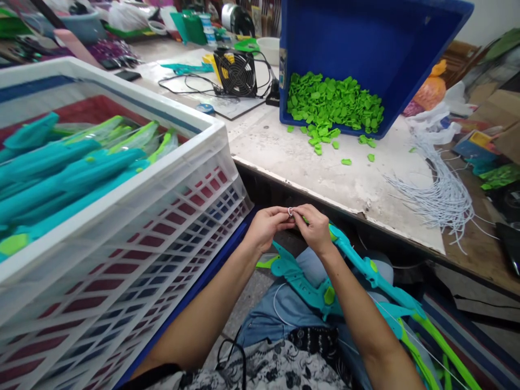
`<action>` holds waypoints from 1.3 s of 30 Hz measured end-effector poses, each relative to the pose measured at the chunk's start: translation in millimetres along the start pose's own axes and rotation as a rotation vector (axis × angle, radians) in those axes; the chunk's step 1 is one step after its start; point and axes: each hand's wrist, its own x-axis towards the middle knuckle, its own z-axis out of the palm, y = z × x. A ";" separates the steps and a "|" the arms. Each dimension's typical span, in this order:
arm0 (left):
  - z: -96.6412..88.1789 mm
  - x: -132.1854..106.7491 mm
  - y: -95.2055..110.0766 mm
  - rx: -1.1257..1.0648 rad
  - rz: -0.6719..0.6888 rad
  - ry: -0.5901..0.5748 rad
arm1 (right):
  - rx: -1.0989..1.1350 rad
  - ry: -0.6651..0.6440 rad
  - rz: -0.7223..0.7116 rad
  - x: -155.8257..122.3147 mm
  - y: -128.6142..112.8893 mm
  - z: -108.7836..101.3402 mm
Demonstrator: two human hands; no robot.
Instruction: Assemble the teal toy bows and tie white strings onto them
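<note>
A small loop of white cord [290, 212] shows between my fingertips, above my lap. My left hand [266, 225] pinches it from the left, and the fingers of my right hand [316, 226] close on it from the right. Across my thighs lie teal and lime-green plastic parts that look like a toy bow [303, 287], partly hidden by my right forearm. A thin white string runs along them toward the lower right, and another stretch of it curves over my jeans.
At my left stands a white slatted crate [227, 143] of teal and green plastic parts. On the table [280, 157], a tipped blue bin [377, 38] spills small green pieces [333, 103]. A bundle of white cords [442, 200] hangs near the right edge. A black fan [235, 73] stands behind.
</note>
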 end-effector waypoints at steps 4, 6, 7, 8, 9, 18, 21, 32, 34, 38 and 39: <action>-0.2 -0.2 -4.0 0.191 0.101 -0.020 | -0.176 -0.142 -0.042 5.0 -0.6 -8.6; 0.0 0.7 -6.6 0.256 0.144 -0.010 | -0.235 -0.177 -0.040 5.6 0.1 -10.3; -0.3 1.4 -8.1 0.281 0.166 0.004 | -0.237 -0.179 -0.031 5.0 0.8 -10.7; -1.0 2.1 -9.6 0.308 0.188 0.022 | -0.221 -0.173 -0.015 3.7 1.9 -10.7; -2.1 2.9 -11.1 0.342 0.207 0.042 | -0.193 -0.164 0.007 1.7 3.1 -10.6; -24.6 0.7 -14.8 0.444 0.145 -0.094 | -0.060 -0.138 0.089 -24.5 0.5 -0.4; -31.3 -1.4 -19.1 0.485 0.162 -0.084 | -0.089 -0.147 0.049 -29.8 -0.9 2.6; -48.6 -37.3 -60.6 0.534 0.335 0.183 | -0.308 -0.204 0.111 -48.5 14.6 23.1; -61.4 -64.5 -77.5 0.592 0.346 0.337 | -0.307 -0.243 0.116 -51.0 11.0 22.5; -83.1 -106.6 -120.3 0.743 0.118 0.249 | -0.256 -0.233 0.137 -53.7 -3.8 18.9; -84.5 -109.9 -129.7 0.755 0.066 0.197 | -0.224 -0.244 0.107 -55.2 -9.2 19.7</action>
